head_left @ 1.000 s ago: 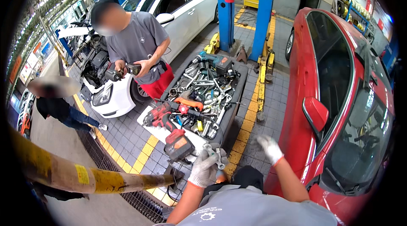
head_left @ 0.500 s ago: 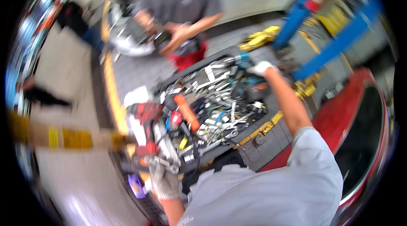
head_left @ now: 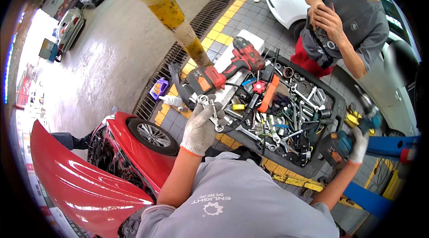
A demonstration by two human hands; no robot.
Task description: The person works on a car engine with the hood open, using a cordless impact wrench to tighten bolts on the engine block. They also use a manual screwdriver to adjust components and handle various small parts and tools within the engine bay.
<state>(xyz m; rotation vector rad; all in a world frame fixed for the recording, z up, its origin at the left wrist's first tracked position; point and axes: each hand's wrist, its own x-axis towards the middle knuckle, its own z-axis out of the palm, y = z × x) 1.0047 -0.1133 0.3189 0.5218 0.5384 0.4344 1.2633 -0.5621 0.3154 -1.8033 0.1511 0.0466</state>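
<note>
My gloved left hand grips a small bundle of silver wrenches just below a red-and-black cordless power tool lying on a white pad. My gloved right hand grips a teal cordless power tool at the right of the black tool tray. That tray is piled with spanners, sockets, an orange-handled item and other hand tools.
A co-worker stands across the tray holding a dark tool, beside a white car. A striped post rises past the tray. A red car with raised bonnet stands at the lower left, blue lift beams at the right.
My view has swung round to the left. My right hand reached over to the teal power tool and now has it lifted at the tray's right end. My left hand still holds wrenches.
</note>
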